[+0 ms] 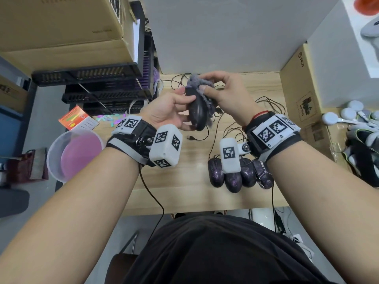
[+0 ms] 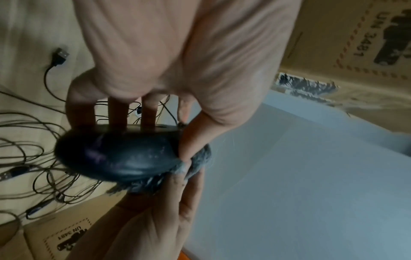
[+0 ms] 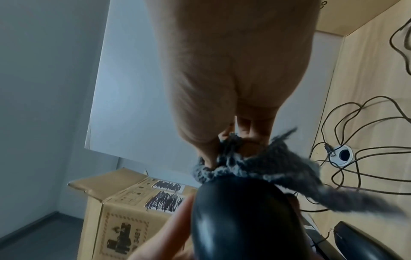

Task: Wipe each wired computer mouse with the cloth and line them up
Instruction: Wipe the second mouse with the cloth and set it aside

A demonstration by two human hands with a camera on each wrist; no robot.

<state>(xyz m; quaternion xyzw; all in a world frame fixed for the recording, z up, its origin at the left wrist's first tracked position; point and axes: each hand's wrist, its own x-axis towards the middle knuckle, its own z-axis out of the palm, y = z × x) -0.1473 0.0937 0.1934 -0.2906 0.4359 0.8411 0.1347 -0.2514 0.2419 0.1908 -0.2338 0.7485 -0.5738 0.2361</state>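
Hands are raised together above the wooden desk (image 1: 184,193), with a dark mouse (image 1: 198,112) held in the air between them. The mouse is gripped by the left hand (image 1: 166,111), its fingers curled under the base and its thumb laid along the upper side. A grey cloth (image 1: 202,87) is pinched by the right hand (image 1: 225,95) and pressed against the far end and right flank of the mouse; in the right wrist view the cloth (image 3: 255,168) is seen bunched over the mouse's nose. Four more dark, purple-flecked mice (image 1: 240,175) are set side by side in a row near the front edge of the desk, partly hidden by the right wrist unit. Tangled black cables (image 1: 266,105) are spread over the far part of the desk, with a loose USB plug (image 1: 190,137) lying below the held mouse.
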